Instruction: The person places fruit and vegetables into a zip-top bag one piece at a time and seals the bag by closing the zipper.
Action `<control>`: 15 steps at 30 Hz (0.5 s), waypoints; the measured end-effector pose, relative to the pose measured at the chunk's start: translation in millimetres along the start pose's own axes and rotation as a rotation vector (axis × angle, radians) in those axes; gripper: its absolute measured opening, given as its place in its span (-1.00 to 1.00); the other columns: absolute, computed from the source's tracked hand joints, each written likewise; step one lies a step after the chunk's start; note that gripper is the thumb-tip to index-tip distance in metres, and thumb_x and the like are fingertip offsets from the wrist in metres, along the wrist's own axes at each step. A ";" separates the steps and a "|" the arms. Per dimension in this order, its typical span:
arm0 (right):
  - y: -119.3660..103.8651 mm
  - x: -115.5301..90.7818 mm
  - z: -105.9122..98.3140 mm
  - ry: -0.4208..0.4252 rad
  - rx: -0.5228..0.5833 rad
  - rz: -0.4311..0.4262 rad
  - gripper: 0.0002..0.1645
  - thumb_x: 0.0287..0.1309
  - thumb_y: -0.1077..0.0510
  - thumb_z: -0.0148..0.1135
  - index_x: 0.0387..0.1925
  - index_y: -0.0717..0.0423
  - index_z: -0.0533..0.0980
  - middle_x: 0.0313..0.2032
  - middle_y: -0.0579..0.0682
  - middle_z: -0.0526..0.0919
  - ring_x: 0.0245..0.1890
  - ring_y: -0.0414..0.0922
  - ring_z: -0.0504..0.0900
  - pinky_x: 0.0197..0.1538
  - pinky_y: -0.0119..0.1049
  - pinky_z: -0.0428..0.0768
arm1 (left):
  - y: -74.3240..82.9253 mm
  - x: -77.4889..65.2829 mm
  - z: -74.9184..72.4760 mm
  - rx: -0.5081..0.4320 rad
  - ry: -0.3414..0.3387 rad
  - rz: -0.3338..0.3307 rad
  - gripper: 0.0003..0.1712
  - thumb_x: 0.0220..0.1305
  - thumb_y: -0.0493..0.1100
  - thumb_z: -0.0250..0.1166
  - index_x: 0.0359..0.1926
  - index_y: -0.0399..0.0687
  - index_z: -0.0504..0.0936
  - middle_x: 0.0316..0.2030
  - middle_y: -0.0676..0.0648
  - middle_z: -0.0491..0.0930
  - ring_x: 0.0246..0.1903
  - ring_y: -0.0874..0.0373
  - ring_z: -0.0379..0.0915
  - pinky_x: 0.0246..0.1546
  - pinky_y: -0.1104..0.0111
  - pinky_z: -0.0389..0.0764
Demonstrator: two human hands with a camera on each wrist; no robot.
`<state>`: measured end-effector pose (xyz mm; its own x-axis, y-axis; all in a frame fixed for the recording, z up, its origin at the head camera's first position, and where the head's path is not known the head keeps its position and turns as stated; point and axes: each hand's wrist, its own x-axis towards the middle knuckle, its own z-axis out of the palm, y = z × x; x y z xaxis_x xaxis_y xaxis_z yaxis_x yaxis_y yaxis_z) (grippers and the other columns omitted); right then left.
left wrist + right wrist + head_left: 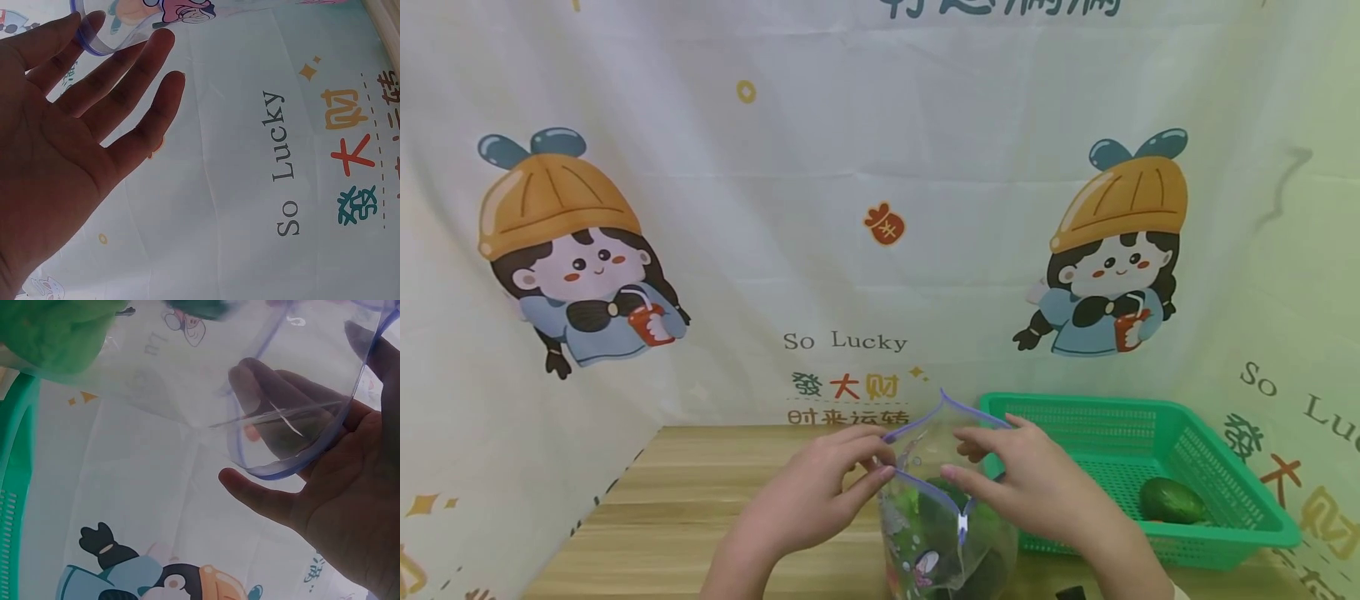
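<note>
A clear zip bag (936,550) with a purple-blue rim and a white slider stands upright, its mouth spread wide. Green produce, some bright and some dark, shows through its printed plastic; in the right wrist view a rounded green piece (56,331) lies inside. My left hand (820,483) pinches the left side of the rim between thumb and forefinger, the other fingers extended. At the right side, my right hand (1030,475) has its fingers spread at the mouth, several of them behind the plastic in the right wrist view, the rim lying across them.
Behind the right hand stands a green plastic basket (1232,550) holding a dark green oval fruit or vegetable (1171,501). The wooden table (685,500) meets a printed cloth backdrop (820,250) at the back. A small black object (1070,593) lies at the bottom edge.
</note>
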<state>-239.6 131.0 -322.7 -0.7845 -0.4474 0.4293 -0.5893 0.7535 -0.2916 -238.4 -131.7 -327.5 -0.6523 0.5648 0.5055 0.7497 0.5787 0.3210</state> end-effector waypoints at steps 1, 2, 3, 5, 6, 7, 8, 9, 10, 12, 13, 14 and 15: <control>0.5 -0.1 0.0 0.002 0.005 -0.010 -0.31 0.21 -0.43 0.01 0.09 -0.05 0.56 -0.26 -0.33 0.68 -0.22 -0.36 0.61 0.36 0.15 0.12 | 0.1 0.1 -0.1 -0.001 -0.001 -0.001 -0.93 0.37 -0.05 0.20 -0.17 0.24 0.60 0.07 0.21 0.51 -0.19 0.44 0.48 -0.14 0.35 0.62; 1.0 -0.2 -0.2 0.008 0.004 -0.022 -0.35 0.23 -0.40 0.03 0.07 -0.06 0.57 -0.26 -0.34 0.68 -0.22 -0.37 0.61 0.35 0.16 0.13 | 0.1 0.2 -0.1 -0.001 -0.002 -0.002 -0.93 0.37 -0.05 0.20 -0.17 0.24 0.60 0.07 0.21 0.51 -0.19 0.44 0.48 -0.14 0.36 0.61; 1.6 -0.5 -0.3 0.013 -0.001 -0.032 -0.39 0.24 -0.38 0.03 0.05 -0.08 0.58 -0.27 -0.36 0.67 -0.22 -0.38 0.60 0.35 0.17 0.14 | 0.2 0.3 -0.2 -0.001 -0.003 -0.003 -0.92 0.37 -0.04 0.19 -0.17 0.24 0.60 0.07 0.20 0.51 -0.18 0.43 0.48 -0.14 0.35 0.61; 2.7 -1.1 -0.9 0.023 -0.005 -0.048 -0.47 0.26 -0.34 0.05 0.01 -0.11 0.59 -0.29 -0.40 0.65 -0.22 -0.39 0.60 0.34 0.18 0.16 | 0.3 0.5 -0.1 0.000 -0.005 -0.003 -0.92 0.38 -0.04 0.19 -0.17 0.24 0.60 0.08 0.19 0.51 -0.18 0.43 0.48 -0.14 0.35 0.62; 3.2 -1.4 -1.2 0.028 -0.007 -0.054 -0.49 0.27 -0.33 0.06 -0.01 -0.12 0.59 -0.29 -0.42 0.65 -0.21 -0.39 0.59 0.33 0.18 0.16 | 0.2 0.6 -0.1 0.000 -0.006 -0.003 -0.92 0.38 -0.04 0.19 -0.17 0.24 0.60 0.08 0.18 0.52 -0.18 0.43 0.48 -0.14 0.35 0.62; 3.7 -1.6 -1.4 0.031 -0.010 -0.058 -0.52 0.27 -0.32 0.06 -0.02 -0.14 0.60 -0.29 -0.43 0.64 -0.20 -0.39 0.59 0.33 0.17 0.16 | 0.2 0.7 -0.1 0.000 -0.006 -0.003 -0.92 0.38 -0.04 0.19 -0.17 0.24 0.60 0.09 0.17 0.52 -0.18 0.43 0.48 -0.14 0.34 0.62; 4.0 -1.7 -1.7 0.034 -0.012 -0.059 -0.54 0.28 -0.30 0.07 -0.03 -0.14 0.60 -0.29 -0.44 0.64 -0.19 -0.38 0.59 0.33 0.17 0.17 | 0.3 0.7 -0.1 0.001 -0.006 -0.002 -0.92 0.38 -0.04 0.19 -0.17 0.24 0.60 0.09 0.15 0.52 -0.18 0.43 0.48 -0.14 0.33 0.62; 4.4 -1.9 -1.9 0.034 -0.010 -0.058 -0.55 0.28 -0.30 0.07 -0.04 -0.15 0.60 -0.29 -0.45 0.63 -0.18 -0.37 0.59 0.33 0.17 0.17 | 0.3 0.6 -0.1 0.001 -0.006 -0.003 -0.92 0.38 -0.04 0.19 -0.17 0.24 0.60 0.09 0.15 0.52 -0.18 0.43 0.48 -0.14 0.32 0.62; 4.6 -1.9 -2.2 0.034 -0.007 -0.057 -0.55 0.28 -0.30 0.07 -0.04 -0.16 0.60 -0.29 -0.45 0.63 -0.17 -0.37 0.59 0.34 0.16 0.16 | 0.3 0.5 0.0 0.002 -0.007 -0.004 -0.92 0.38 -0.04 0.19 -0.17 0.24 0.60 0.09 0.16 0.52 -0.18 0.43 0.48 -0.14 0.32 0.62; 4.8 -1.9 -2.6 0.033 -0.001 -0.049 -0.56 0.27 -0.31 0.07 -0.05 -0.17 0.61 -0.28 -0.46 0.63 -0.16 -0.37 0.58 0.34 0.16 0.16 | 0.3 0.3 0.0 0.002 -0.008 -0.006 -0.92 0.38 -0.04 0.19 -0.17 0.24 0.60 0.08 0.18 0.52 -0.18 0.43 0.48 -0.14 0.32 0.62; 4.8 -1.9 -2.8 0.033 0.001 -0.048 -0.57 0.27 -0.30 0.08 -0.06 -0.18 0.61 -0.29 -0.47 0.62 -0.16 -0.37 0.58 0.34 0.17 0.16 | 0.4 0.1 0.0 0.002 -0.008 -0.007 -0.92 0.38 -0.04 0.19 -0.17 0.23 0.60 0.08 0.19 0.51 -0.18 0.43 0.48 -0.14 0.32 0.62; 4.8 -1.9 -3.0 0.033 0.004 -0.047 -0.59 0.27 -0.30 0.09 -0.07 -0.20 0.61 -0.29 -0.48 0.62 -0.17 -0.38 0.58 0.34 0.17 0.16 | 0.3 0.0 0.0 0.003 -0.008 -0.008 -0.92 0.38 -0.03 0.19 -0.17 0.23 0.60 0.07 0.20 0.51 -0.18 0.43 0.48 -0.15 0.33 0.62; 4.9 -2.0 -3.3 0.035 0.005 -0.047 -0.61 0.27 -0.30 0.09 -0.08 -0.21 0.61 -0.29 -0.49 0.62 -0.17 -0.39 0.57 0.34 0.18 0.16 | 0.3 -0.1 0.0 0.002 -0.009 -0.009 -0.92 0.38 -0.04 0.19 -0.17 0.23 0.60 0.07 0.22 0.51 -0.18 0.43 0.48 -0.15 0.32 0.62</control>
<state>-240.3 137.1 -322.2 -0.7491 -0.4649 0.4720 -0.6261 0.7296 -0.2750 -238.1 -131.6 -327.5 -0.6597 0.5649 0.4958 0.7439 0.5845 0.3239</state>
